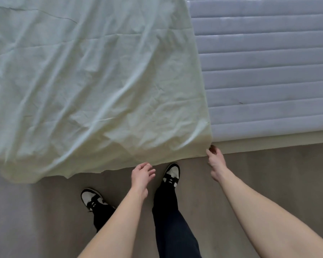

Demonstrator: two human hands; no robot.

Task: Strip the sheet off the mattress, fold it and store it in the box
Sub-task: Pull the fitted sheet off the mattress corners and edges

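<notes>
- Your right hand (pixel 214 161) pinches the sheet (pixel 93 86) at its near right corner, just where the cloth's straight right edge meets the mattress (pixel 268 71) side.
- Your left hand (pixel 141 174) is relaxed, fingers loosely spread and holding nothing, just below the hanging hem and close to it; whether the fingertips touch the cloth, you cannot tell.
- The sheet lies up and to the left of both hands. It covers the left part of the bed and drapes over the near side toward the floor (pixel 35 211), while the ribbed mattress top is bare on the right.
- The relation that matters: the hem runs left from your right-hand pinch, along the near side of the bed, and your left hand sits partway along that same line.
- The sheet's right edge runs away from you, up from the pinched corner, so the bulk of the cloth lies ahead and to the left.
- The far left corner of the hem is well apart from your left hand; that hand is the nearer one to it.
- By my reading, the next move calls for your left hand to take the hem, so both hands hold one edge.
- The box is not in view.
</notes>
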